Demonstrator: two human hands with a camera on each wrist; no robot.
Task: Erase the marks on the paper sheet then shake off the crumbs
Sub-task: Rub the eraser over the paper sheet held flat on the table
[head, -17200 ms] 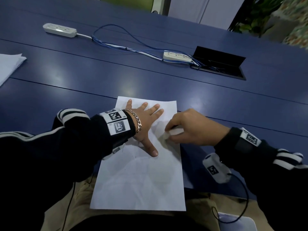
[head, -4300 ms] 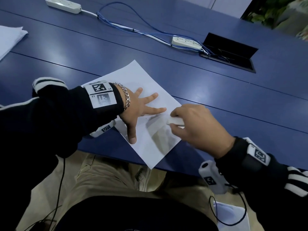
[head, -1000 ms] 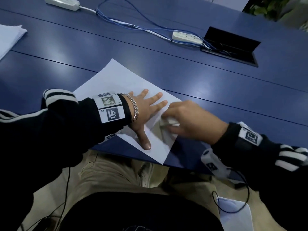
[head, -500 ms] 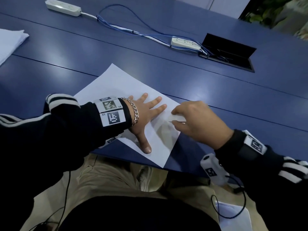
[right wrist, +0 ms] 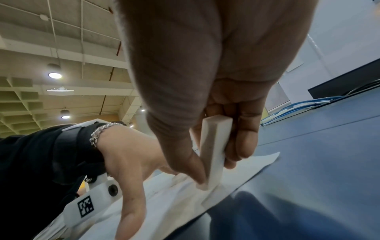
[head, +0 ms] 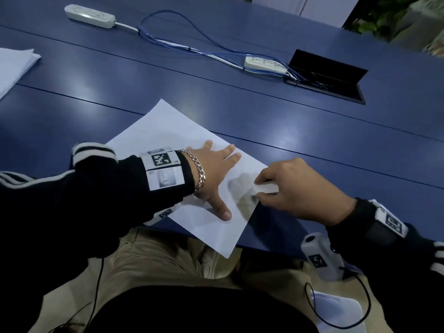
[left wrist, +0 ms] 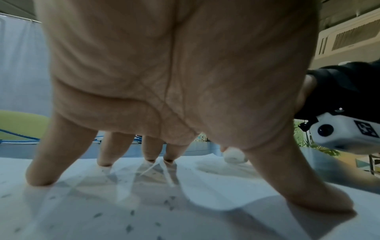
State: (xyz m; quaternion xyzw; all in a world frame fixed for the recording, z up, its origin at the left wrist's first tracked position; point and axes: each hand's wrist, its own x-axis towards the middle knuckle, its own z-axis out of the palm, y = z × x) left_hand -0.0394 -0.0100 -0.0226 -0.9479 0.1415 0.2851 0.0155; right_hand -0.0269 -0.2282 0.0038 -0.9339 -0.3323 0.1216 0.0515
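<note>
1. Blue table (head: 312,145) fills the head view; person seated at its near edge, tan trousers (head: 153,255) visible below it.
2. Paper sheet (head: 168,126) lies rotated on the table, one corner overhanging the near edge toward the lap, opposite corner pointing away.
3. Left hand (head: 211,169): fingers straight and spread, palm arched over the sheet, fingertips and thumb pressing it flat. Left wrist view confirms fingertips (left wrist: 41,175) in contact with the paper, with small dark crumbs (left wrist: 131,212) scattered on the sheet under the palm.
4. Right hand (head: 295,188): fingers curled, thumb and fingers clamped around a white eraser (head: 265,188). Right wrist view shows the eraser (right wrist: 213,149) as a long white block held upright, lower end touching the sheet close to its right edge.
5. Eraser contact point sits just right of the left hand, between the index finger and thumb span; hands near each other, not touching. Sheet slightly rumpled at the contact point.
6. Chain bracelet (head: 199,171) on the left wrist; coded marker bands on both dark sleeves.
7. Farther back: white power strip (head: 264,63) beside an open black cable hatch (head: 329,75), blue cables (head: 182,42) running left to a second power strip (head: 90,16).
8. Far left edge: stack of white paper (head: 14,66), well apart from the working sheet.
</note>
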